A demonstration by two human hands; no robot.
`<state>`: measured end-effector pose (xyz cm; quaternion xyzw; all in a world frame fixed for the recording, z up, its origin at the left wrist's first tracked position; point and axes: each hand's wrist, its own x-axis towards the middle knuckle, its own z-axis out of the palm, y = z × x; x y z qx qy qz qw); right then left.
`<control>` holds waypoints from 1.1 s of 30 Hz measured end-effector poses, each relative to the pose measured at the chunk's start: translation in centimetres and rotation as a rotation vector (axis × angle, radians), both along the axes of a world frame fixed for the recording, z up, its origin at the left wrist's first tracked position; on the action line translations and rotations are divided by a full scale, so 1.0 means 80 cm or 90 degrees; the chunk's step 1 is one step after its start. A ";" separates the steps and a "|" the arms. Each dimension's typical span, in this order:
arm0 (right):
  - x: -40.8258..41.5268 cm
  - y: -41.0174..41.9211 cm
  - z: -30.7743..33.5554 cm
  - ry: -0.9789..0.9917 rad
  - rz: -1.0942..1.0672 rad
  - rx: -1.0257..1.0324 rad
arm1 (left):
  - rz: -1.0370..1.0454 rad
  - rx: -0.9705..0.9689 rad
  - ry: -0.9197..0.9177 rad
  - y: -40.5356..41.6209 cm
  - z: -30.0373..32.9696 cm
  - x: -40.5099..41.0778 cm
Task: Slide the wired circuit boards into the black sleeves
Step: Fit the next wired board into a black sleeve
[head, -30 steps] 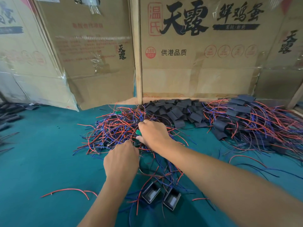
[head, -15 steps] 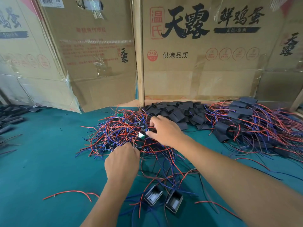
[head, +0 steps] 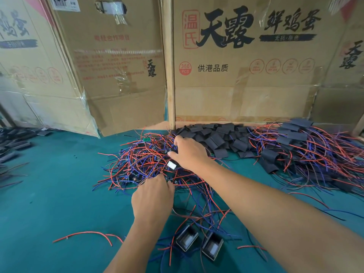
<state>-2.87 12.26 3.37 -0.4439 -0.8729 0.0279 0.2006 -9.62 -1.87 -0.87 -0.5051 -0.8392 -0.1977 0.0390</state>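
Two hands work one tangle in the single head view. Wired circuit boards (head: 157,166) lie heaped at the centre of the green table (head: 49,194), their red and blue leads knotted together; loose black sleeves (head: 216,138) are piled at about one o'clock from the heap, against the cardboard boxes (head: 246,66). A further mass of boards already in sleeves (head: 295,138) lies at two to three o'clock. Two sleeved pieces with open mouths (head: 199,242) rest at six o'clock, near the forearms.

Handling, as judged: each board is light and rigid, but its thin, limp leads snag on neighbouring wires, so a board is best taken by its edges and drawn out slowly, not pulled by the wire. Sleeves look soft and flattened and probably need their mouths held apart.

Right hand (head: 189,152), at twelve o'clock in the heap, has its fingers curled down into the wires, with a small pale-faced board (head: 171,165) at its thumb side; whether it actually pinches that board cannot be told. Left hand (head: 152,196), at six o'clock of the heap, presses curled fingers into the wires; what it grips, if anything, is hidden.
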 end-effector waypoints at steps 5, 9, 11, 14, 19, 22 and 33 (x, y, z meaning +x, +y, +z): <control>0.003 -0.005 0.013 0.019 0.023 -0.082 | 0.000 0.002 -0.001 0.000 -0.001 0.000; 0.009 -0.015 0.018 -0.014 -0.003 -0.098 | -0.007 0.014 -0.003 0.001 -0.001 0.000; 0.011 -0.020 0.021 -0.042 -0.023 -0.089 | -0.009 0.012 -0.004 0.001 -0.002 0.000; 0.016 -0.026 0.028 -0.026 -0.008 -0.095 | 0.000 0.012 -0.010 0.000 0.000 -0.001; 0.050 -0.033 0.046 0.042 -0.008 -0.044 | -0.014 0.150 -0.074 0.000 0.014 0.002; 0.074 -0.044 0.060 0.084 0.008 0.002 | -0.120 0.321 -0.219 -0.001 0.026 0.009; 0.128 -0.082 0.100 0.380 0.067 -0.318 | -0.168 0.292 -0.898 0.003 0.024 0.003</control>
